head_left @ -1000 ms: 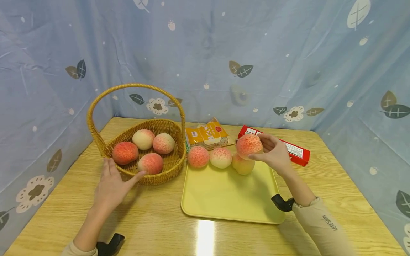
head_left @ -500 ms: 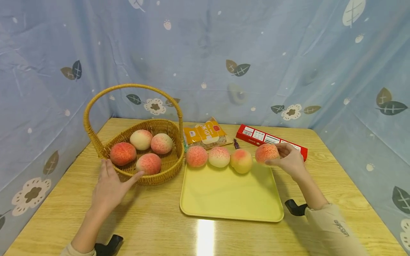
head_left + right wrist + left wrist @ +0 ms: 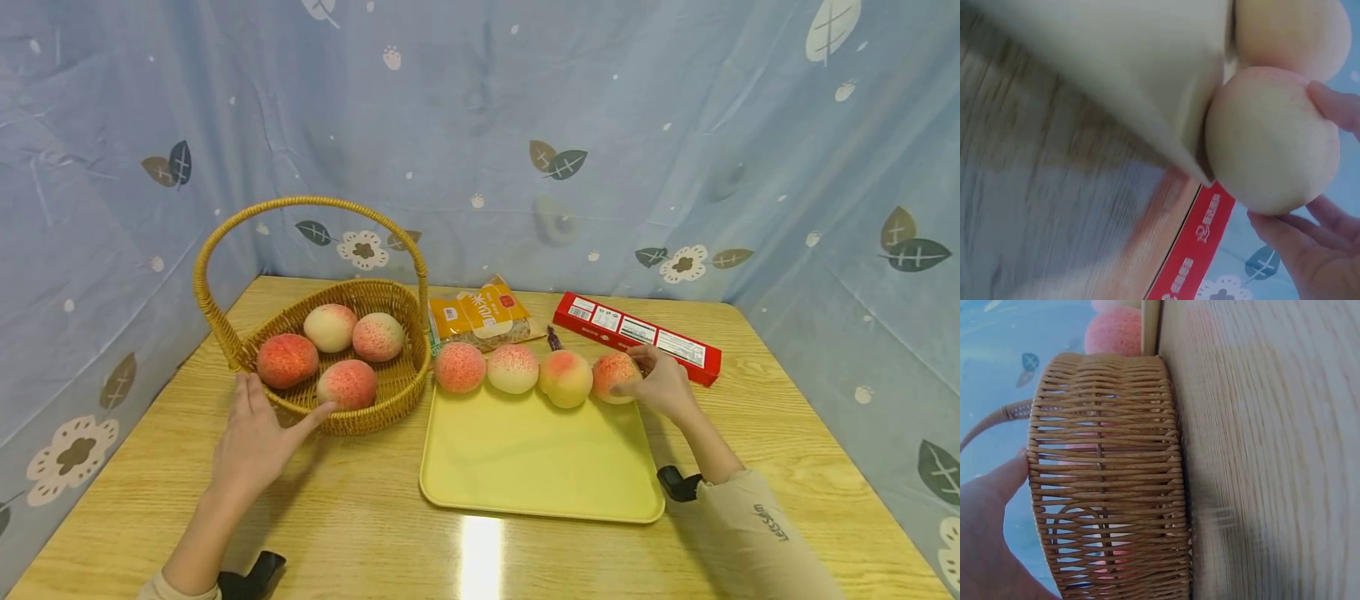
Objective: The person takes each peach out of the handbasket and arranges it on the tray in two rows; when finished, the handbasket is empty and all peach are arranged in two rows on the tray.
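So, the right hand (image 3: 660, 385) has its thumb and fingers curled around the rightmost peach (image 3: 613, 379), which is at the back right corner of the yellow tray (image 3: 540, 462), lined up beside three other peaches (image 3: 513, 369). The left hand (image 3: 251, 442) just rests against the wicker basket (image 3: 369, 422), thumb on the rim and spread away from pretty straight fingers. Four more peaches (image 3: 348, 385) are inside. Behind the row: an orange food packet (image 3: 483, 317) plus a long red box (image 3: 637, 333).
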### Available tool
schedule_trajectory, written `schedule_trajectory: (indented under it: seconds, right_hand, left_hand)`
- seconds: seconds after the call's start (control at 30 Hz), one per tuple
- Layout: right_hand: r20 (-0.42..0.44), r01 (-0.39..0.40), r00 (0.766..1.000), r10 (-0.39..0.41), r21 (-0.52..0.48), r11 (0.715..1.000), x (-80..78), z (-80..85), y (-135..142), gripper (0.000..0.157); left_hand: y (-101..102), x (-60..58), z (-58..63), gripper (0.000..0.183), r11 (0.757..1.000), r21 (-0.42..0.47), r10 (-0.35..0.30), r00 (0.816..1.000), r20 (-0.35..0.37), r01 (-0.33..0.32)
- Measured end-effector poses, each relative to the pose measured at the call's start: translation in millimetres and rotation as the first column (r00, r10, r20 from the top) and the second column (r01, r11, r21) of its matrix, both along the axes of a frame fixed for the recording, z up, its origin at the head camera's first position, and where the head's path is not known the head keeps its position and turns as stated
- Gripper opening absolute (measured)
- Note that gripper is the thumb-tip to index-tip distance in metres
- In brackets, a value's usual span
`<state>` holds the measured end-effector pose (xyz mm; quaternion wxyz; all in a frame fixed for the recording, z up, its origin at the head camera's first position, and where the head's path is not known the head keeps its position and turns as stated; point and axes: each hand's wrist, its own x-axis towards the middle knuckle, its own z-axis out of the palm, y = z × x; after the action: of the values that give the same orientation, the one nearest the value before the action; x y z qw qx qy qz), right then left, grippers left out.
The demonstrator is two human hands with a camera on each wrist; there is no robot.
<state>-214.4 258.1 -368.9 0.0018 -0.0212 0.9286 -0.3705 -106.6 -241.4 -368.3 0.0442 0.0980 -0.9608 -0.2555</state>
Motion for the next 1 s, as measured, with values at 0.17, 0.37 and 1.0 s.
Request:
schedule_trajectory:
  seconds: [0.17,0.37,1.0]
  right_hand:
    - [-0.009,-0.059,0.998,0.059,0.041,0.997,1.4,4.3,0,0.067]
    - [-0.026,-0.117,0.992,0.121,0.124,0.985,3.2,7.2,-1,0.070]
    - [-0.214,-0.130,0.973,0.091,-0.177,0.976,22.1,49.1,-63,0.060]
  left_hand:
    - [0,0.5,0.5,0.121,1.000,-0.006,-0.002,1.000,-0.002,0.002]
    - [0,0.7,0.5,0.121,1.000,-0.006,0.001,1.000,-0.008,-0.001]
    - [-1,1.1,0.7,0.120,1.000,-0.008,-0.012,1.000,-0.003,0.012]
